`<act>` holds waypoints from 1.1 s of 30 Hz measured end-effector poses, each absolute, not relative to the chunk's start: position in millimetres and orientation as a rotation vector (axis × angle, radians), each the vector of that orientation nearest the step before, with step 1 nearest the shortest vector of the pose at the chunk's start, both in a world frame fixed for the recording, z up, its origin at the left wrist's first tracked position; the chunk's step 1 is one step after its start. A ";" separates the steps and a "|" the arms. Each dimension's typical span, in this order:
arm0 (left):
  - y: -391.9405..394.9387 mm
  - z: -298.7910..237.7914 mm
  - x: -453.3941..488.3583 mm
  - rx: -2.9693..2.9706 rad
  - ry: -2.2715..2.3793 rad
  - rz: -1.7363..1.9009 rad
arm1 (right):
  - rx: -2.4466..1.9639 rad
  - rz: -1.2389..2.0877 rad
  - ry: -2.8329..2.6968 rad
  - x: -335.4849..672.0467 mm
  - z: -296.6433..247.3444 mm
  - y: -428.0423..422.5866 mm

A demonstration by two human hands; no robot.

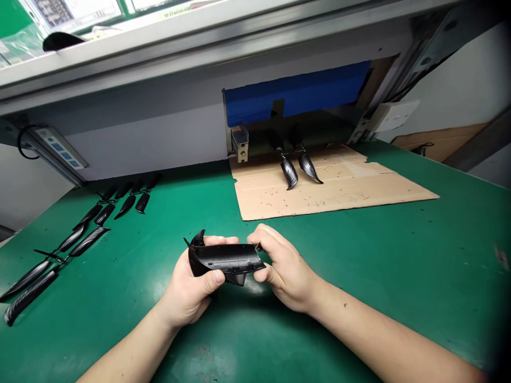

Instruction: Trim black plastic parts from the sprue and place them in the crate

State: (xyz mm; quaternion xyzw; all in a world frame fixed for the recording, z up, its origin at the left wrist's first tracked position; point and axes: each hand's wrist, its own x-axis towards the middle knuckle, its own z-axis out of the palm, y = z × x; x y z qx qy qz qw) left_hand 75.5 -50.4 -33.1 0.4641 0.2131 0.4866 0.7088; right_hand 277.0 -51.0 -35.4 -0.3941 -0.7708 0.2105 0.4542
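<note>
A curved black plastic shell (227, 258) is held over the green table, its hollow ribbed side facing me. Behind and below it more black plastic shows, perhaps further pieces stacked with it. My left hand (189, 292) wraps around the left end, thumb across the near edge and fingers behind. At the right end, my right hand (289, 271) grips the shell's edge with bent index finger and thumb. A tiny brownish bit (258, 247) shows by that index fingertip; I cannot make out what it is.
On the green table (191, 197), several black molded pieces on runners (90, 242) lie at left. A cardboard sheet (335, 194) bears another black runner set (289, 173), beneath a blue panel (303, 96) and beside a metal bracket (240, 143). A power strip (62, 148) is at far left.
</note>
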 end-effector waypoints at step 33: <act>-41.6 -26.9 58.5 1.548 0.652 1.028 | -1.169 -0.139 -2.362 287.9 -29.3 -48.1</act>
